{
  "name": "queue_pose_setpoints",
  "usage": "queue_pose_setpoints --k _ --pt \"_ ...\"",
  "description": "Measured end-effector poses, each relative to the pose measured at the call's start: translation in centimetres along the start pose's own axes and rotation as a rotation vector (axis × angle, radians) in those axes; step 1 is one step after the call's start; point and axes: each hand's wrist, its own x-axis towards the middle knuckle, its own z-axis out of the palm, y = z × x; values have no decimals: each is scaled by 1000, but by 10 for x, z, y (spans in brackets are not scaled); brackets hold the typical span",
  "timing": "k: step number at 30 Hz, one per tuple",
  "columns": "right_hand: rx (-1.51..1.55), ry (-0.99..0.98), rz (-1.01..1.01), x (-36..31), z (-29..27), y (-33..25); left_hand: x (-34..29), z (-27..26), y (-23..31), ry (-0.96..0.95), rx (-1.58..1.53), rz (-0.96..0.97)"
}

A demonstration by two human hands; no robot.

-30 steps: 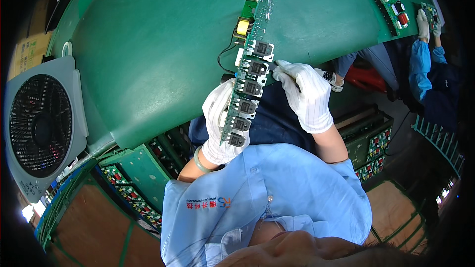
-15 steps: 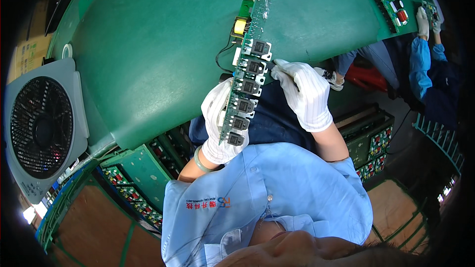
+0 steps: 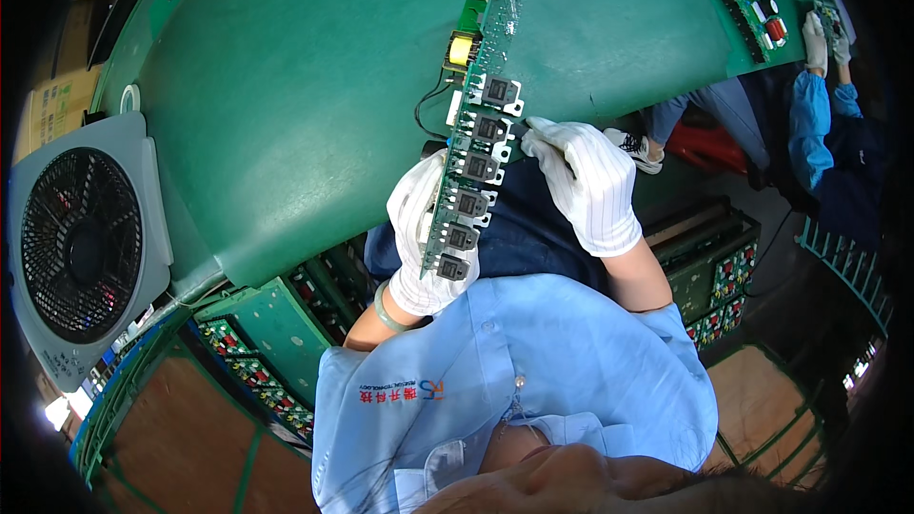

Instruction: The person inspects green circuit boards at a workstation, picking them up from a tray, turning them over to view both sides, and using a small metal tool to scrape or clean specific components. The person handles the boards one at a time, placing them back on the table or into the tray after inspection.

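Note:
A long green circuit board stands on edge in front of me, its far end over the table. My left hand, in a white glove, grips its near end; the fingers behind it are hidden. Several black flat-bodied transistors with metal tabs line the near part. Farther along sit a yellow-wrapped transformer and a black wire loop. My right hand, also gloved, is closed in a pinch just right of the transistors. A small dark thing shows at its fingertips, too unclear to name.
A green-topped table spans the front. A grey box fan stands at left. More circuit boards lie at the far right, near a co-worker's gloved hands. Racks of boards flank me below the table.
My right hand has shifted very slightly away from the transistors, and less of the dark thing at its fingertips shows. The board and my left hand stay almost still.

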Motion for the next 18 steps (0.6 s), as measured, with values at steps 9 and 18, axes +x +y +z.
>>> queue_pose_setpoints --k 9,18 --pt "-7 -4 29 -1 2 3 -1 1 1 19 33 15" --pt "171 -8 250 2 -15 -1 -2 1 -1 4 -30 -26"
